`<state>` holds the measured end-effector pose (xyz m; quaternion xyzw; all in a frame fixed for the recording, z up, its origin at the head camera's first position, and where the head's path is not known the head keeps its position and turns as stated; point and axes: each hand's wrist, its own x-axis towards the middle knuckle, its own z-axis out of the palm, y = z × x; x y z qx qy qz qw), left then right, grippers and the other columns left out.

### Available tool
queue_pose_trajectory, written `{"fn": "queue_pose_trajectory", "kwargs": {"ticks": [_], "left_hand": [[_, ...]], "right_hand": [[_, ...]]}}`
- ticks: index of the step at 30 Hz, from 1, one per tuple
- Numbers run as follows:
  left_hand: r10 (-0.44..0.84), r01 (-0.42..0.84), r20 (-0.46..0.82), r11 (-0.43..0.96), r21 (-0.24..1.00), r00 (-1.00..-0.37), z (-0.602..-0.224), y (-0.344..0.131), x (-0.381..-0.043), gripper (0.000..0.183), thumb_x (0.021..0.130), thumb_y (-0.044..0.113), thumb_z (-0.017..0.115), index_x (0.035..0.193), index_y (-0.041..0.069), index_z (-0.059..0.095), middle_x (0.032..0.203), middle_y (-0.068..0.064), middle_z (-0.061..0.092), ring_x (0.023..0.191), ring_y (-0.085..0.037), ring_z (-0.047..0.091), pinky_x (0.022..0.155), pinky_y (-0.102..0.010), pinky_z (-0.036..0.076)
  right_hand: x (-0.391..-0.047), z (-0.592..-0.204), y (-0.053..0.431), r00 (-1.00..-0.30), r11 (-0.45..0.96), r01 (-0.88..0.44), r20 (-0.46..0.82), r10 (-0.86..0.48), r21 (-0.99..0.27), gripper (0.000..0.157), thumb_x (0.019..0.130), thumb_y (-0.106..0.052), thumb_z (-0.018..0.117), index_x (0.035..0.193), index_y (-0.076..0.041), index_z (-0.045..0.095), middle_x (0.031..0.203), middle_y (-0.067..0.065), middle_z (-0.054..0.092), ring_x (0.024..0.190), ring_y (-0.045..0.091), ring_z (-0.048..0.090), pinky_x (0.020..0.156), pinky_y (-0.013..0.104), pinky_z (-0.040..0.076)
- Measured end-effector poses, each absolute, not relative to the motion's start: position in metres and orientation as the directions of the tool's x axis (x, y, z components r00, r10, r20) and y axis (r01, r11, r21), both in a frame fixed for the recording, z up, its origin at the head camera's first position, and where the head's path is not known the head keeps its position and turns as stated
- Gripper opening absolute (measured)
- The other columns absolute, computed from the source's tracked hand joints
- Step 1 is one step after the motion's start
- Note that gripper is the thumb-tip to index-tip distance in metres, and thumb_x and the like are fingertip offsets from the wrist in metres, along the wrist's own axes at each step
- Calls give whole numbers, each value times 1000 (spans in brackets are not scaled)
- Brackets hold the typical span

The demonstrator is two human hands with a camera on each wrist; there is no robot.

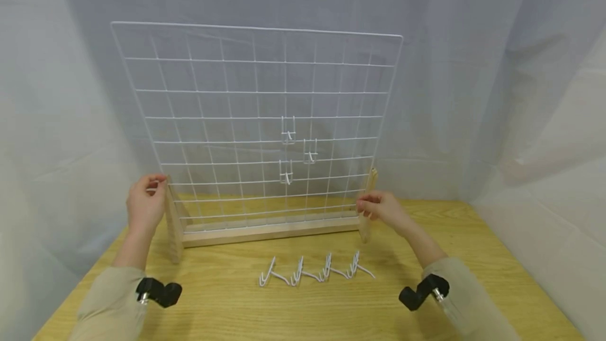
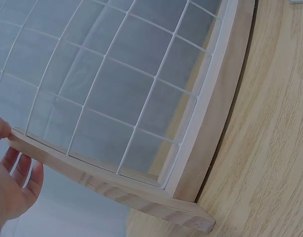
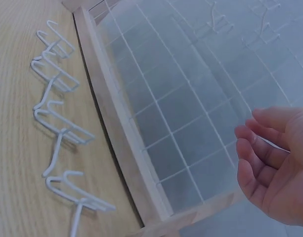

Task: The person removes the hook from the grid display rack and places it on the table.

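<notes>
A white wire grid panel (image 1: 241,91) stands upright, leaning back, in a wooden stand (image 1: 270,233). At the stand's left side my left hand (image 1: 145,204) pinches the upper end of the wooden side piece (image 2: 87,180) between thumb and fingers. By the right side piece (image 1: 373,180) is my right hand (image 1: 385,208), its fingers loosely curved. In the right wrist view, nothing shows in that hand (image 3: 277,158), and it appears apart from the wires. Three white wire hooks, among them an upper one (image 1: 288,136), hang near the grid's middle.
Several loose white hooks (image 1: 301,272) lie in a row on the wood-grain table (image 1: 227,304), in front of the stand. Pale curtains (image 1: 473,93) hang behind and at both sides. A small black mount (image 1: 158,292) sits on each sleeve.
</notes>
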<state>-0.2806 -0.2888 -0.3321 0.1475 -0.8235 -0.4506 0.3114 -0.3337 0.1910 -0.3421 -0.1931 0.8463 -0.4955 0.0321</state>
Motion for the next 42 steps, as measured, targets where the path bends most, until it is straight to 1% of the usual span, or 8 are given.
{"fn": "queue_pose_trajectory", "kwargs": {"ticks": [4, 12, 15, 22, 28, 33, 38, 42], "left_hand": [[-526, 38, 384, 553, 832, -759, -333, -289, -281, 27, 95, 17, 46, 112, -1, 58, 102, -12, 49, 82, -13, 45, 68, -23, 38], [-520, 33, 367, 544, 839, -772, -332, -288, -280, 29, 96, 18, 44, 114, -1, 57, 105, -14, 48, 86, -17, 45, 69, -25, 38], [-521, 29, 361, 540, 841, -774, -333, -288, -279, 29, 96, 18, 44, 115, -1, 56, 106, -14, 47, 87, -17, 45, 69, -25, 38], [-518, 30, 358, 537, 843, -777, -334, -289, -280, 29, 96, 19, 44, 114, 0, 56, 107, -14, 47, 88, -17, 45, 69, -26, 38], [-511, 32, 359, 542, 840, -781, -333, -289, -279, 30, 97, 19, 43, 115, -1, 56, 109, -15, 46, 89, -18, 45, 69, -26, 38], [-510, 32, 357, 541, 841, -783, -332, -289, -279, 30, 97, 20, 43, 116, 0, 56, 109, -15, 46, 89, -18, 45, 69, -27, 38], [-515, 30, 361, 543, 839, -777, -331, -289, -279, 30, 96, 19, 44, 115, -1, 56, 108, -15, 47, 88, -17, 45, 70, -27, 38], [-516, 29, 363, 546, 837, -776, -331, -289, -279, 30, 96, 19, 43, 115, -1, 56, 108, -15, 47, 88, -18, 45, 69, -26, 38]], "right_hand": [[-336, -331, 185, -917, 432, -320, 160, -367, -843, 31, 92, -19, 58, 110, 7, 60, 88, 9, 65, 76, 16, 57, 66, 32, 48], [-341, -313, 170, -914, 391, -333, 192, -357, -858, 33, 89, -19, 62, 113, 4, 60, 94, 14, 64, 83, 27, 58, 72, 39, 49], [-343, -307, 164, -913, 392, -340, 200, -356, -855, 32, 90, -19, 62, 113, 3, 60, 94, 14, 64, 81, 27, 58, 71, 39, 49], [-345, -292, 149, -912, 400, -352, 215, -348, -846, 31, 91, -21, 59, 113, 1, 61, 97, 16, 64, 83, 24, 58, 76, 45, 49], [-347, -279, 138, -914, 390, -347, 215, -343, -853, 34, 92, -22, 58, 117, 1, 59, 103, 17, 63, 86, 23, 58, 77, 41, 49], [-349, -271, 129, -919, 382, -331, 204, -336, -863, 32, 92, -23, 57, 117, -2, 60, 105, 16, 63, 88, 24, 58, 74, 34, 50], [-351, -265, 119, -910, 346, -350, 228, -346, -871, 34, 92, -22, 57, 117, 0, 59, 104, 17, 63, 89, 28, 58, 77, 39, 49], [-353, -260, 111, -906, 320, -353, 235, -353, -879, 35, 93, -20, 56, 119, 3, 57, 104, 16, 63, 90, 32, 57, 75, 35, 50]]}}
